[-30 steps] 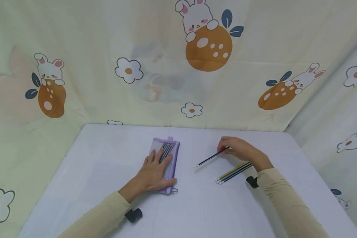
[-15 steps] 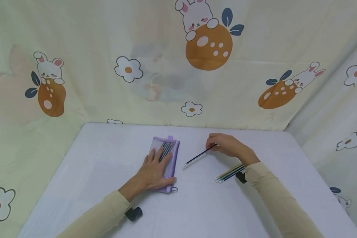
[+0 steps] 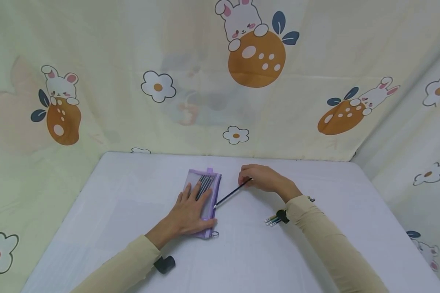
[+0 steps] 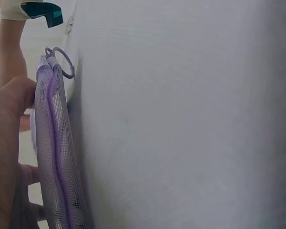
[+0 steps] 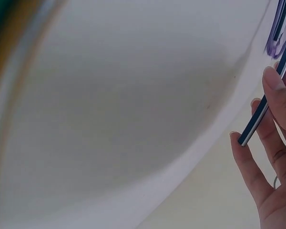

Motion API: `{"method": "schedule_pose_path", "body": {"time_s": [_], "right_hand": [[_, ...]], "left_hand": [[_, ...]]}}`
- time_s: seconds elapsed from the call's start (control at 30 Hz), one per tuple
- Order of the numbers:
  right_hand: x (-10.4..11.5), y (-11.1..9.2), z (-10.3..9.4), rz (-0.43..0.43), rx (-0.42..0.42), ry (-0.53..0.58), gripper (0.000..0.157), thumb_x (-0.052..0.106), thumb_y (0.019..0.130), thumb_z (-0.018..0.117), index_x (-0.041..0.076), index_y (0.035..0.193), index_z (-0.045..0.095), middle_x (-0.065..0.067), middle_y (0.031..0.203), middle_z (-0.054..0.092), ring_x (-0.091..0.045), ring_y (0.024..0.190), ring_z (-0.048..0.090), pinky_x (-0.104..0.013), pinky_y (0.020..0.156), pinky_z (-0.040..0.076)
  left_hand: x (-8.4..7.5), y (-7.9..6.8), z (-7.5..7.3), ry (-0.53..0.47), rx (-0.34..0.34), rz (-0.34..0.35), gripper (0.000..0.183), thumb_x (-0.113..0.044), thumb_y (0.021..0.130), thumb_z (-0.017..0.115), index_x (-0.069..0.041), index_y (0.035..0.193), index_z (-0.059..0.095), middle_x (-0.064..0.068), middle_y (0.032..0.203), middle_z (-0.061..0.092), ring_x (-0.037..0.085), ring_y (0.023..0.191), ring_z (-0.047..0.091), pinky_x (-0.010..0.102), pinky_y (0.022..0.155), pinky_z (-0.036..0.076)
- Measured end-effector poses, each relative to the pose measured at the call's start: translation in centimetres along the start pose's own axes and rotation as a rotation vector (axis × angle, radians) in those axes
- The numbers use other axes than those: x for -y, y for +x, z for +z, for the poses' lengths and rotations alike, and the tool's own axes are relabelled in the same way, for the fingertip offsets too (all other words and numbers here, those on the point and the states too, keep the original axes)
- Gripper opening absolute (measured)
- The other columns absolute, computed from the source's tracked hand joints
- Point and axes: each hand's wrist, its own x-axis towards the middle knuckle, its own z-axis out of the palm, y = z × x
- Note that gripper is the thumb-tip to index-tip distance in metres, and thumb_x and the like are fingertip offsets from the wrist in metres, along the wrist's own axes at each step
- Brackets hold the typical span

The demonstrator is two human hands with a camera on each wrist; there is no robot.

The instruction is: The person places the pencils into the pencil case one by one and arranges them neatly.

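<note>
A purple mesh zip pencil case lies flat on the table, several dark pencils showing through it. My left hand rests on the case with spread fingers. In the left wrist view its thumb touches the side of the case near the purple zip. My right hand pinches a dark blue pencil near one end. The pencil's white eraser tip meets the case's zipped right edge; whether it is inside cannot be told. In the right wrist view thumb and fingers hold the pencil.
Several more pencils lie on the white table under my right forearm, which hides their middle. A small ring hangs at the case's near corner. Patterned curtains stand behind and at both sides. Each wrist wears a black camera.
My right hand has moved left with the pencil, bringing its eraser tip from open table to the case's edge. The left hand and case have stayed put.
</note>
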Motion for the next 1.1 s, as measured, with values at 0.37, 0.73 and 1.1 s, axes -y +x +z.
{"method": "schedule_pose_path", "body": {"time_s": [0.37, 0.73, 1.1], "right_hand": [[1.5, 1.6, 0.3, -0.041, 0.017, -0.018, 0.019, 0.010, 0.086, 0.081, 0.025, 0.096, 0.075, 0.012, 0.095, 0.062, -0.007, 0.092, 0.060, -0.034, 0.088, 0.053], [3.6, 3.6, 0.8, -0.134, 0.037, 0.025, 0.017, 0.004, 0.089, 0.076, 0.019, 0.098, 0.076, 0.008, 0.098, 0.063, -0.009, 0.093, 0.061, -0.032, 0.091, 0.053], [4.9, 6.0, 2.0, -0.147, -0.013, 0.048, 0.020, 0.009, 0.086, 0.080, 0.011, 0.098, 0.064, 0.001, 0.103, 0.056, -0.013, 0.096, 0.056, -0.030, 0.091, 0.051]], "left_hand": [[-0.1, 0.0, 0.1, 0.004, 0.026, -0.015, 0.095, -0.072, 0.083, 0.059, -0.022, 0.160, 0.033, 0.022, 0.167, 0.019, 0.053, 0.152, 0.012, 0.068, 0.117, 0.022], [0.0, -0.1, 0.0, -0.011, 0.022, 0.001, 0.096, -0.071, 0.083, 0.060, -0.021, 0.160, 0.033, 0.023, 0.166, 0.019, 0.055, 0.151, 0.013, 0.070, 0.115, 0.023], [0.1, 0.0, -0.1, -0.011, 0.027, 0.006, 0.096, -0.071, 0.084, 0.059, -0.019, 0.160, 0.032, 0.023, 0.166, 0.019, 0.056, 0.150, 0.013, 0.071, 0.114, 0.024]]}}
